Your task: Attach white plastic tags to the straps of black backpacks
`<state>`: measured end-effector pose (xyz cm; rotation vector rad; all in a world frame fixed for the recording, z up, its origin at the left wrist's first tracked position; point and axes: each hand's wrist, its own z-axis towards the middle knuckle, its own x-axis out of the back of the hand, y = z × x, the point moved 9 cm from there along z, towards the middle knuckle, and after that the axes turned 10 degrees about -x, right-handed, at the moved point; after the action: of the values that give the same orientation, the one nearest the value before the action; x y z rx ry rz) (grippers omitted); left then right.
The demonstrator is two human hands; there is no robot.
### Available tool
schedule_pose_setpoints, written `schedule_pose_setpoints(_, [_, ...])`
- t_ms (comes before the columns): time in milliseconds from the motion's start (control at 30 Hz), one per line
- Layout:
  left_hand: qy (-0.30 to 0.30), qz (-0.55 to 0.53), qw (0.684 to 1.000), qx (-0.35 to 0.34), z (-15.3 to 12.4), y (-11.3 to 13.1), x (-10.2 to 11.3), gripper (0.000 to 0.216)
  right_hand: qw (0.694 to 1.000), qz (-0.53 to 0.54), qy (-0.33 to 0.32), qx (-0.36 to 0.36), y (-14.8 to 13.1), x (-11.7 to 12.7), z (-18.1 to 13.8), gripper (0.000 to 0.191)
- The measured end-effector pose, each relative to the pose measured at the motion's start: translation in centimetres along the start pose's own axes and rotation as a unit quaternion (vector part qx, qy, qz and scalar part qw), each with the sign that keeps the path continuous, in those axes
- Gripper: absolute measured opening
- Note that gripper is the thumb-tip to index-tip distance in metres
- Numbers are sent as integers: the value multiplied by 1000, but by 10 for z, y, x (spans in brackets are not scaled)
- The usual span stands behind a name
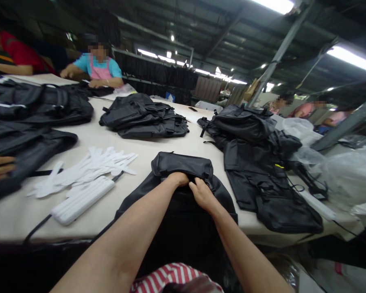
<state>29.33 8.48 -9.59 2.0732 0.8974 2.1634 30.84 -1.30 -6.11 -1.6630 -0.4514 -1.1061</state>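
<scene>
A black bag (186,205) with a smooth leather-like surface lies in front of me at the table's near edge. Its flap or top pocket (183,162) bulges toward the far side. My left hand (178,179) reaches under the lower edge of this part, and its fingers are hidden there. Beside it, my right hand (201,193) is closed on the bag at the same edge, with the thumb showing and the other fingertips tucked out of sight. The two hands almost touch.
Left of the bag are white strips (100,165) and a white power strip (83,199). More black bags (143,116) are on the table, with others piled at right (247,126). A co-worker's hand (0,166) shows at far left. Clear plastic (347,175) lies at right.
</scene>
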Motion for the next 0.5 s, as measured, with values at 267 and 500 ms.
schedule_pose_setpoints(267, [-26,4,999,20,10,-4,-2,34,982,-166,35,85,-8,-1,-53,46])
schedule_pose_setpoints(500, [0,40,998,48,12,-8,9,33,979,-197,-39,23,-14,-19,5,37])
